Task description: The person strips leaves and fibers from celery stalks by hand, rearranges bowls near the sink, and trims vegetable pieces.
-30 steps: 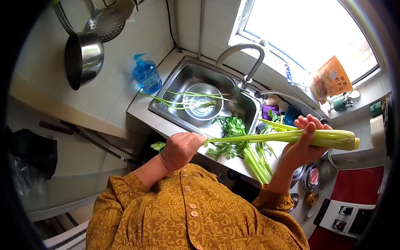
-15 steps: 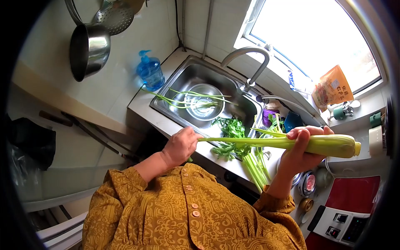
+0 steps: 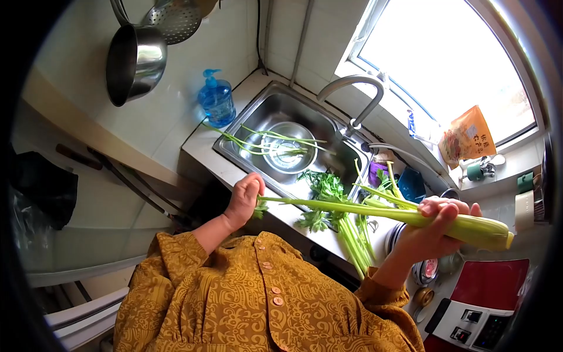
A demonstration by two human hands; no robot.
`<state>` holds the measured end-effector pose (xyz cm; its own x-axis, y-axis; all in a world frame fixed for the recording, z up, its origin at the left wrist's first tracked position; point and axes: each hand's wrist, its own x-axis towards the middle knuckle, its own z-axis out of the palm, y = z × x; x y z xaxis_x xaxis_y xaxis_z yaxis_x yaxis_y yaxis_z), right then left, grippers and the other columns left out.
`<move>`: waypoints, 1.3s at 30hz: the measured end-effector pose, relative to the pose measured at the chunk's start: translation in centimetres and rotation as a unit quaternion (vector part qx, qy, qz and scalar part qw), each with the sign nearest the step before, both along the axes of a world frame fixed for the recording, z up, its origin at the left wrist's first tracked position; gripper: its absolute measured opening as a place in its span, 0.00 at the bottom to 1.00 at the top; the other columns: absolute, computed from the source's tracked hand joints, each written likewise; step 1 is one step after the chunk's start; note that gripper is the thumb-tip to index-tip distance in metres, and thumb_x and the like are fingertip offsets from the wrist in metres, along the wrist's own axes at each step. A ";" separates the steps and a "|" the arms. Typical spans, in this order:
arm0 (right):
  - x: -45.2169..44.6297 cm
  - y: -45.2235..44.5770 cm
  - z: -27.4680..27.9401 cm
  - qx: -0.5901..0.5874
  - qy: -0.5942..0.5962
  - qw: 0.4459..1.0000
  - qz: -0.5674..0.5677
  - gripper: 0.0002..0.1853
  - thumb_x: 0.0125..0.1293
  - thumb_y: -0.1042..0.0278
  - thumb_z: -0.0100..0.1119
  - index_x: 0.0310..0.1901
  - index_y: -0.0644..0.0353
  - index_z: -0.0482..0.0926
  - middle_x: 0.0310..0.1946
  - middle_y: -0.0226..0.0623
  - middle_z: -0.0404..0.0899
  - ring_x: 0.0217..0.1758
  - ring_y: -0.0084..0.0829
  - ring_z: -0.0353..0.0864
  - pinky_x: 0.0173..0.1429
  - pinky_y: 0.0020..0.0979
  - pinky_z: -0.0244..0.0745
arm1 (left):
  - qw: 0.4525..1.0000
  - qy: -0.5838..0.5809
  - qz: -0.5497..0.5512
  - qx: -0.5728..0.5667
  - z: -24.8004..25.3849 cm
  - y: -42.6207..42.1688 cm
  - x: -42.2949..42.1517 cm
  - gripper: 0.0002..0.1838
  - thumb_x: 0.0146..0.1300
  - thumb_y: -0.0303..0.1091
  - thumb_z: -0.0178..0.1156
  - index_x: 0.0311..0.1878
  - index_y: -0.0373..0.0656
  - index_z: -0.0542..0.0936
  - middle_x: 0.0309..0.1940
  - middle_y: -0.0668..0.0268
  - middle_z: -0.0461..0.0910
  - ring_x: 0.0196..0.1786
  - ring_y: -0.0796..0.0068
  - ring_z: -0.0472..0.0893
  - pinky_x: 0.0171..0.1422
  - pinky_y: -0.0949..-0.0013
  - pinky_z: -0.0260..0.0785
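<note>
My right hand [image 3: 437,232] is wrapped round the thick base of a celery bunch [image 3: 478,232], its root end pointing right. The thin end of a long stalk meets my left hand [image 3: 245,196], whose fingers are closed on it, with some leaf showing below. Loose celery stalks [image 3: 353,243] and leafy tops [image 3: 325,186] lie at the sink's near right corner, under the held bunch. In the sink [image 3: 252,120] stands a metal bowl [image 3: 290,163] with several thin green stalks across it.
A faucet [image 3: 352,79] arches over the sink. A blue soap bottle [image 3: 217,102] stands at its left corner. A pot [image 3: 136,63] and a skimmer [image 3: 176,20] hang at the upper left. An orange bag [image 3: 468,138] rests on the windowsill. A red and white appliance [image 3: 481,311] is at lower right.
My left hand has moved left and slightly up. My right hand and the bunch's base have moved down, tilting the bunch. The whole view has shifted slightly.
</note>
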<state>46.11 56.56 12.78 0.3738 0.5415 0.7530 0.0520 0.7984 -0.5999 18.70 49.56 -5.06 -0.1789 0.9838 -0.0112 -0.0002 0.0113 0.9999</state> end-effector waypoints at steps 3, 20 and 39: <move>0.4 0.6 0.2 0.009 0.008 1.000 -0.006 0.28 0.67 0.66 0.64 0.61 0.60 0.60 0.28 0.33 0.77 0.20 0.17 0.73 0.25 0.17 0.72 | 0.995 0.003 -0.095 0.017 2.4 -0.6 1.3 0.14 0.73 0.40 0.50 0.33 0.41 0.74 0.28 0.73 0.71 0.34 0.84 0.68 0.41 0.76 0.63; 3.6 1.2 0.3 -0.043 0.034 0.993 -0.106 0.25 0.69 0.68 0.61 0.63 0.62 0.62 0.24 0.31 0.70 0.21 0.17 0.69 0.26 0.20 0.70 | 0.932 0.277 -0.230 0.041 1.7 -1.9 -3.2 0.08 0.58 0.28 0.51 0.40 0.39 0.76 0.35 0.59 0.73 0.39 0.58 0.76 0.45 0.61 0.69; 1.8 1.0 0.4 -0.041 0.001 0.996 -0.073 0.26 0.67 0.70 0.63 0.62 0.61 0.61 0.25 0.31 0.71 0.24 0.18 0.71 0.27 0.18 0.70 | 0.903 0.373 -0.106 0.184 1.0 -4.4 -6.1 0.11 0.65 0.37 0.50 0.37 0.36 0.73 0.26 0.54 0.71 0.28 0.49 0.73 0.33 0.56 0.68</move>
<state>47.91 57.54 13.13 0.4544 0.5411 0.7076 0.1625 0.7307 -0.6630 12.63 45.18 -4.07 0.1910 0.9098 0.3686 0.6382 -0.4004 0.6576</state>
